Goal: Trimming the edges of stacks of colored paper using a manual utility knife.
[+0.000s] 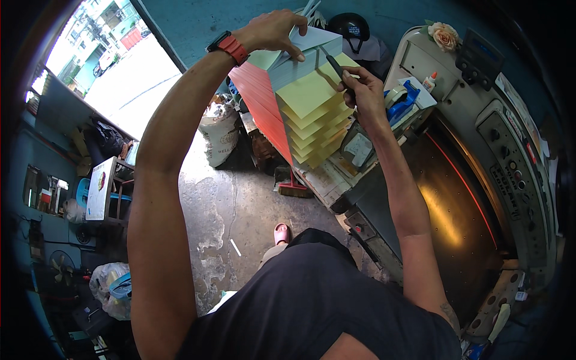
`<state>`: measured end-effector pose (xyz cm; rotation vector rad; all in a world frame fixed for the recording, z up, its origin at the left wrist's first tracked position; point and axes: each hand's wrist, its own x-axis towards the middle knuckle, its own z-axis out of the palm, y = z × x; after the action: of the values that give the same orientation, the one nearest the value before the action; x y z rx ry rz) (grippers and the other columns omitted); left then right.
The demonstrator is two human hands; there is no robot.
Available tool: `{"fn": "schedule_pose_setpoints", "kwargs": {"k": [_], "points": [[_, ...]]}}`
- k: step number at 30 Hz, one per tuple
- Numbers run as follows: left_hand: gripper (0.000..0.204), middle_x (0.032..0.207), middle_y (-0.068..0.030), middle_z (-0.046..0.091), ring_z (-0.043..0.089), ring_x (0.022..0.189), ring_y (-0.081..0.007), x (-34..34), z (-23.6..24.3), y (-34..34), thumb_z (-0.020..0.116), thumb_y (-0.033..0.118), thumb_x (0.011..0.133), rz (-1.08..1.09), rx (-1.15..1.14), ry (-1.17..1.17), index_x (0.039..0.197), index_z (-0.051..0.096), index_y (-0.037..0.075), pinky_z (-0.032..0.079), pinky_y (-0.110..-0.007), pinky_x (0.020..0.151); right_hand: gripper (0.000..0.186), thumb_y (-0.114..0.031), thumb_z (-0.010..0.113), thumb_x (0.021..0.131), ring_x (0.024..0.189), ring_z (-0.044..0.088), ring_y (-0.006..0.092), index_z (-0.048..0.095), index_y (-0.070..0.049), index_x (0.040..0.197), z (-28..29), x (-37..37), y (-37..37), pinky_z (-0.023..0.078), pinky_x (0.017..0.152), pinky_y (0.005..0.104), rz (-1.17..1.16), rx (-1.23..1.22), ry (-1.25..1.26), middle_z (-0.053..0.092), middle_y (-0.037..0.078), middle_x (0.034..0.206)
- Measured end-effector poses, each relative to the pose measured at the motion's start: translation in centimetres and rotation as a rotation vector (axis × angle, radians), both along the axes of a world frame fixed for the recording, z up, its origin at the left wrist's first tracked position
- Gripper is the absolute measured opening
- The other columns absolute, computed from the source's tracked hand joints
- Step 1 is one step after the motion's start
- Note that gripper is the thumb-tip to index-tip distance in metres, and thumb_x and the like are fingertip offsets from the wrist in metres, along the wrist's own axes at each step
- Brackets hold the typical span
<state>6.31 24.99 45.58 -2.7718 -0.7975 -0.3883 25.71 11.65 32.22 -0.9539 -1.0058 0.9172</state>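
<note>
A tall paper stack stands ahead of me, with staggered yellow sheets (309,96) on its near side, red-pink layers (259,99) down its left and pale sheets (321,37) on top. My left hand (279,33) lies over the top of the stack, thumb and fingers apart around an edge of the pale sheets. Thin whitish strips (310,8) stick up just beyond its fingers. My right hand (364,90) grips a slim black-handled tool (333,63), its narrow tip pointing to the top sheets. Whether that tip is a blade is too small to tell.
At my right is a large machine with a dark metal bed (444,204) and a control panel (510,162). A blue tape dispenser (403,101) and glue bottle (429,81) stand beyond my right forearm. A white sack (217,135) and broom (294,189) are on the floor.
</note>
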Motion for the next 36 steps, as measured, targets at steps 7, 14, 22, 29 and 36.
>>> {"fn": "schedule_pose_setpoints", "kwargs": {"k": [7, 14, 22, 29, 36], "points": [[0.063, 0.1, -0.0113, 0.063, 0.063, 0.095, -0.0327, 0.0, -0.1, 0.1, 0.088, 0.046, 0.059, 0.008, -0.01, -0.005, 0.107, 0.064, 0.012, 0.048, -0.046, 0.075, 0.017, -0.01, 0.06, 0.095, 0.046, 0.048, 0.0067, 0.067, 0.002, 0.107, 0.0, -0.1, 0.0, 0.036, 0.042, 0.0221, -0.005, -0.034, -0.017, 0.064, 0.005, 0.069], [0.064, 0.102, -0.0104, 0.063, 0.063, 0.098, -0.0318, 0.0, -0.3, 0.1, 0.088, 0.048, 0.059, 0.016, -0.001, -0.003, 0.107, 0.065, 0.012, 0.049, -0.046, 0.077, 0.017, -0.01, 0.061, 0.095, 0.046, 0.049, 0.0067, 0.067, 0.002, 0.105, 0.7, -0.1, -0.1, 0.036, 0.042, 0.022, 0.004, -0.022, -0.049, 0.064, 0.005, 0.069], [0.067, 0.138, -0.0183, 0.05, 0.053, 0.118, -0.036, 0.1, 1.3, -1.5, 0.076, 0.038, 0.082, -0.173, -0.125, -0.079, 0.14, 0.053, 0.015, 0.042, -0.047, 0.101, 0.016, -0.015, 0.063, 0.094, 0.049, 0.046, 0.001, 0.066, -0.003, 0.104, 4.3, 0.8, 0.6, 0.031, 0.043, 0.0161, 0.218, -0.213, -0.194, 0.063, 0.001, 0.073], [0.057, 0.124, -0.0189, 0.056, 0.054, 0.114, -0.0362, -2.6, 2.6, -1.1, 0.072, 0.044, 0.083, -0.159, -0.096, -0.106, 0.133, 0.06, 0.018, 0.042, -0.046, 0.1, 0.015, -0.017, 0.065, 0.092, 0.051, 0.048, 0.0017, 0.065, -0.002, 0.095, 6.0, -0.7, -0.2, 0.032, 0.045, 0.016, 0.394, -0.324, -0.098, 0.064, 0.003, 0.074], [0.059, 0.124, -0.0159, 0.06, 0.056, 0.117, -0.032, -6.3, 0.1, 3.2, 0.072, 0.05, 0.082, -0.211, -0.042, -0.078, 0.129, 0.062, 0.015, 0.045, -0.044, 0.097, 0.014, -0.016, 0.066, 0.091, 0.05, 0.048, 0.0018, 0.066, -0.002, 0.095, 7.3, -4.1, -0.9, 0.032, 0.043, 0.0154, 0.386, -0.361, -0.154, 0.063, 0.002, 0.073]]}}
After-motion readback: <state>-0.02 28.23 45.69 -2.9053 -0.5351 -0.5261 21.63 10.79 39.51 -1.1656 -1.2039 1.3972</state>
